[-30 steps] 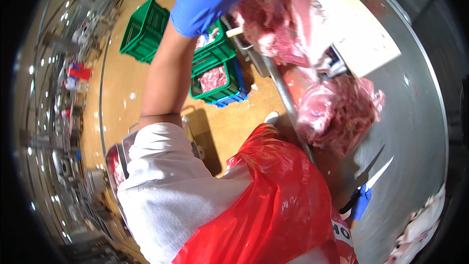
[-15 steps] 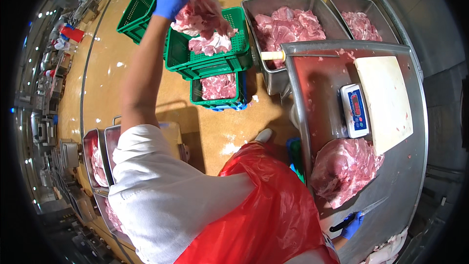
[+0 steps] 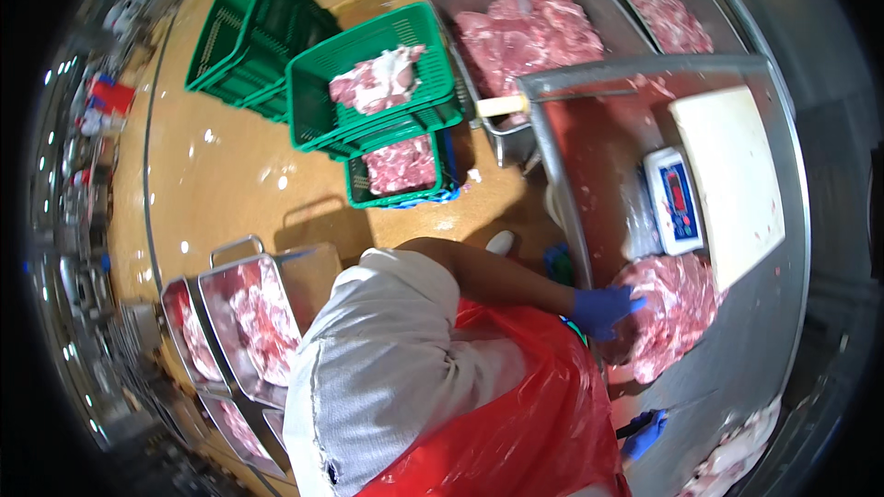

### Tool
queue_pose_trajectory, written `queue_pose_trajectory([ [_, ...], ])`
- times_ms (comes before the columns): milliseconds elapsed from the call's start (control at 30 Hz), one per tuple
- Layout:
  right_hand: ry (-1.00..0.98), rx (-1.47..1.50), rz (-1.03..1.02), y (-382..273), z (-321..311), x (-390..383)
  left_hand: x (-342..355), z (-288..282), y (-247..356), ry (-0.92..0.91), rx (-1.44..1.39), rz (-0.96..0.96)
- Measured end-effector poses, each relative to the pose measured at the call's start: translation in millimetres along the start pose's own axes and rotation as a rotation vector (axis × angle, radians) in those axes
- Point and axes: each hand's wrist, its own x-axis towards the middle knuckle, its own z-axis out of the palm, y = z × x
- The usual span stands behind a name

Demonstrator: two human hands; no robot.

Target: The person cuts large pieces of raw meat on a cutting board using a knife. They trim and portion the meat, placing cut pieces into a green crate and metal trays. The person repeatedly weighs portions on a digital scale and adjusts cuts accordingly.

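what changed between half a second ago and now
The left hand has let go of the meat it held up over the green crate and moved right and back toward the body, to the large meat piece on the metal table. The right hand still holds the knife; the scale and white board stayed put.

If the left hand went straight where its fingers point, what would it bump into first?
The big piece of meat on the metal table. The left hand has its fingers right at the meat's left edge, perhaps touching it, though one view leaves the depth unclear.
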Motion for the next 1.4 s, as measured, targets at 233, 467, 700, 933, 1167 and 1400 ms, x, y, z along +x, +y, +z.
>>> queue_pose_trajectory([
  [233,0.105,0.137,0.006,14.0,-38.3,-24.7,99.6,73.3,23.5,0.016,0.315,-0.206],
  [467,0.233,0.276,0.004,84.9,-82.0,-36.4,140.2,118.6,42.4,0.031,0.441,-0.145],
  [700,0.067,0.314,-0.01,69.5,-90.9,76.8,232.1,163.4,48.4,-0.115,0.331,0.197],
  [933,0.0,0.251,-0.13,47.5,-89.4,126.1,215.7,132.7,-0.8,0.122,0.178,-0.108],
  [1167,0.055,0.317,-0.287,62.1,-95.8,227.3,259.8,162.3,27.4,-0.101,0.284,0.234],
  [1400,0.05,0.368,-0.179,56.4,-37.8,208.5,400.9,214.6,26.2,-0.105,0.396,0.373],
])
